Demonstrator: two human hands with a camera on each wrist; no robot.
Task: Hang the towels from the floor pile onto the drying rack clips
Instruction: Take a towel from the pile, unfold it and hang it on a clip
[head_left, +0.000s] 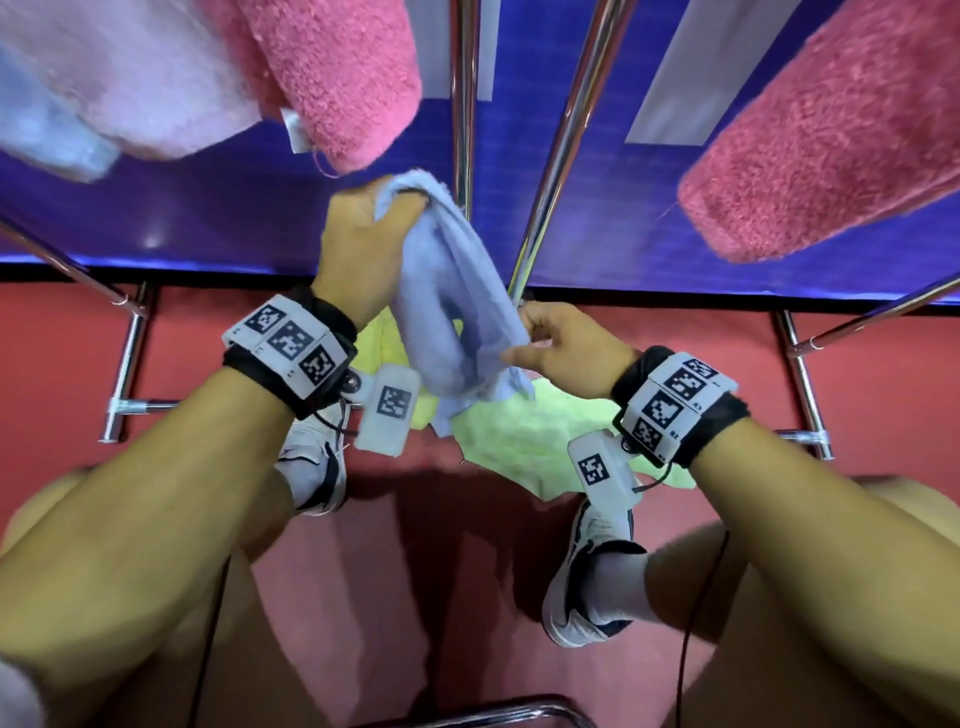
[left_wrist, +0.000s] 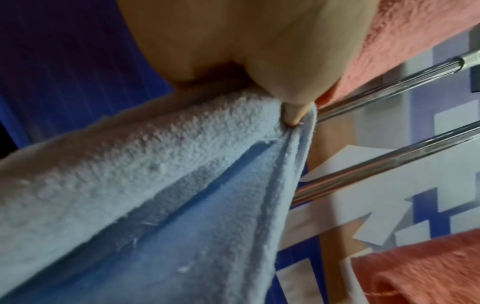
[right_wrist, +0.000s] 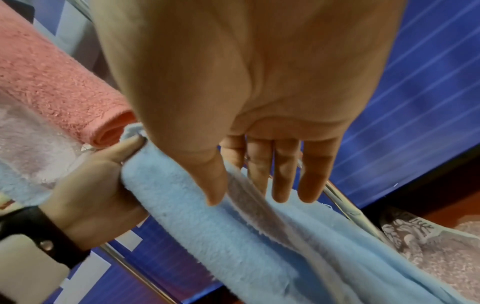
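The left hand (head_left: 363, 249) is clenched on a top corner of the light blue towel (head_left: 457, 317) and the right hand (head_left: 561, 343) pinches its lower edge above the floor pile (head_left: 519, 441), so a loosened pinch could drop it back.

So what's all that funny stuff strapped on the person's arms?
Both arms are bare, with no sleeves. Each wrist wears a black strap: the left wristband and the right wristband carry white blocks printed with black-and-white square codes. A small white camera box with its own code hangs under each, and thin black cables trail down.
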